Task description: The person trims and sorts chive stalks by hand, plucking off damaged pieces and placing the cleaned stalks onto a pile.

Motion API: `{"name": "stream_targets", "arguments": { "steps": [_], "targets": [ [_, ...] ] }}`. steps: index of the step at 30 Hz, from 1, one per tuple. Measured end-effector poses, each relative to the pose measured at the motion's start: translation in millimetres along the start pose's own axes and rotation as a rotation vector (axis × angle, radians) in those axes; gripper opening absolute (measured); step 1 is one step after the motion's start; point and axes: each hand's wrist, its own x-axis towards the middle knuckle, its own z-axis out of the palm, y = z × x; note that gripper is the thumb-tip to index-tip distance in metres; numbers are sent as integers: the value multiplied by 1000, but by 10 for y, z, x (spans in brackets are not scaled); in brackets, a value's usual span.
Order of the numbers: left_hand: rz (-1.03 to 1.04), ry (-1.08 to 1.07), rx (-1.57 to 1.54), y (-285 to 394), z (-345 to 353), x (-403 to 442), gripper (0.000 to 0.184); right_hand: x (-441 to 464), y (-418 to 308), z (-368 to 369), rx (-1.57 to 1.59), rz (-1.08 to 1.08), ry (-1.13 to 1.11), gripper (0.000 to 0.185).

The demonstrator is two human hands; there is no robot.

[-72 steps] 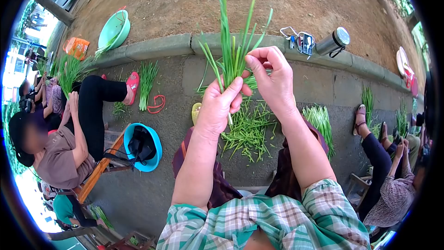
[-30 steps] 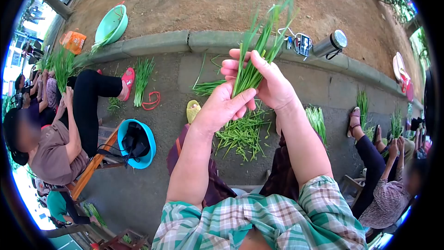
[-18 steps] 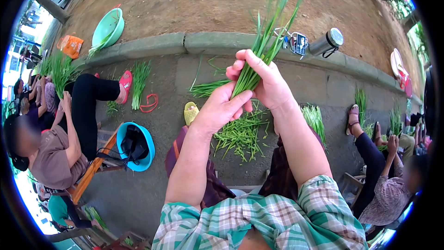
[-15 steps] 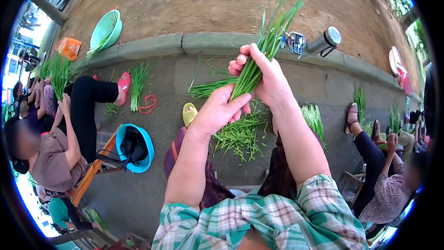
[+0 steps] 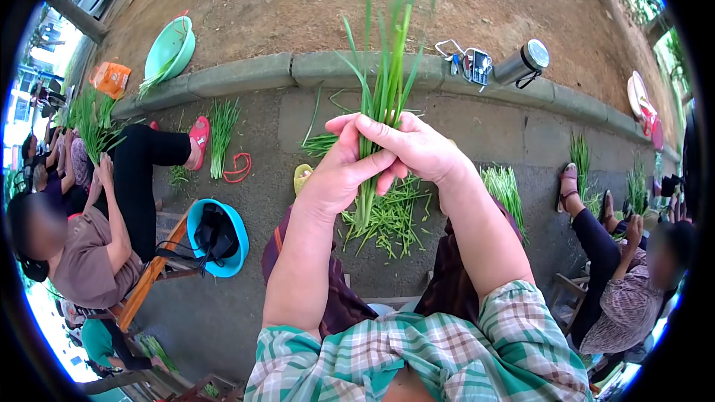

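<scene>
A bunch of long green chives [image 5: 389,78] stands nearly upright between my hands, leaf tips up and stem ends down. My left hand [image 5: 339,167] is closed around its lower part. My right hand [image 5: 424,147] wraps it from the other side, thumb across the front of the stems. Some fingers are hidden behind the bunch. Under my hands, a pile of short cut green pieces [image 5: 395,225] covers the ground between my knees. More chives [image 5: 319,146] lie behind my left hand, partly hidden. Another bunch [image 5: 505,190] lies beside my right forearm.
A stone curb [image 5: 238,74] crosses ahead, with a steel thermos [image 5: 521,65] and keys beside a dark device [image 5: 477,65] on it. At left are a green basin [image 5: 171,48], a blue basin [image 5: 216,238] holding a black bag, and a seated person [image 5: 97,253]. Another person [image 5: 633,298] sits at right.
The chives have swung from leaning right to nearly upright, their tips moving left. My right hand has come down and left, closer to my left hand. More stem now hangs below my hands.
</scene>
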Motion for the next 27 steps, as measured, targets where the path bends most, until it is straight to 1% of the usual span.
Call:
{"name": "stream_targets", "arguments": {
  "steps": [2,5,7,8,9,11,12,13,15,20,22,27],
  "targets": [
    [26,-22,5,-32,-48,16,14,-4,-6,-30,15,-19,-8,52],
    [-19,-3,2,-55,-119,4,15,14,40,-124,5,-61,6,54],
    [23,124,-49,2,-91,11,19,65,73,-162,-111,-293,241,53],
    [23,161,-45,50,-61,4,24,38,50,-201,-60,-229,305,51],
    [22,165,-44,54,-77,12,24,54,51,-242,-136,-278,400,50],
    [16,194,-49,54,-115,20,28,49,13,-303,-17,-263,495,45],
    [7,212,-47,65,-108,14,29,77,34,-345,84,-287,525,37],
    [6,211,-47,70,-108,8,29,71,41,-380,85,-288,526,37],
    [-22,221,-63,75,-108,-5,29,52,29,-422,215,-310,548,37],
    [-58,146,-33,62,-83,-9,27,72,43,-441,274,-301,552,34],
    [-71,122,-16,60,-78,-13,27,66,43,-453,349,-285,490,32],
    [-118,91,57,62,-82,-31,25,42,8,-464,298,-310,558,27]
  ]
}}
